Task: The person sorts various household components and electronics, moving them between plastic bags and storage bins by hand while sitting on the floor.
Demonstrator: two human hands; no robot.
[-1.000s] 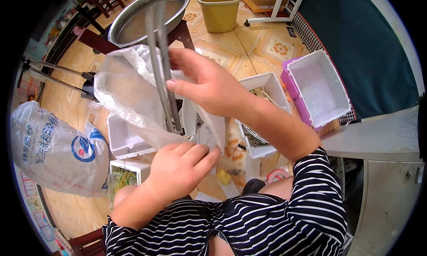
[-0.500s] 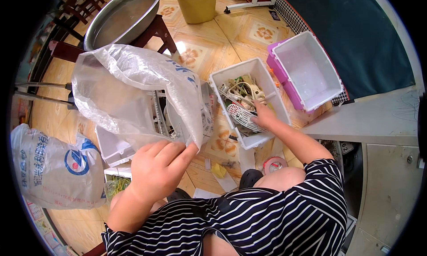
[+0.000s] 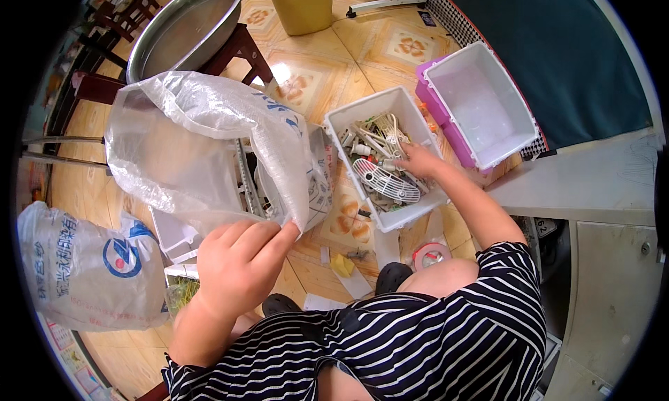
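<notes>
My left hand (image 3: 240,265) is closed on the near rim of a large translucent woven plastic bag (image 3: 164,132), holding its mouth open. Inside the bag, long metal-looking strips and other parts (image 3: 249,178) show in part. My right hand (image 3: 418,160) reaches into a white plastic bin (image 3: 391,221) full of mixed scrap parts and cables. Its fingertips are smeared among the pieces, so any grip there is unclear. A white slotted oval plastic grille (image 3: 387,181) lies in the bin just nearer than that hand.
Beyond the bin at right stands a purple-and-white bin (image 3: 481,108). A metal basin (image 3: 188,35) rests on a dark wooden stool (image 3: 240,56), near a yellow bucket (image 3: 301,7). At left sits a filled white sack (image 3: 90,268). A grey cabinet (image 3: 613,289) borders the right side.
My right hand has shifted up and right inside the bin, off the white grille, which has turned and lies flatter. My left hand keeps the bag rim, slightly further left.
</notes>
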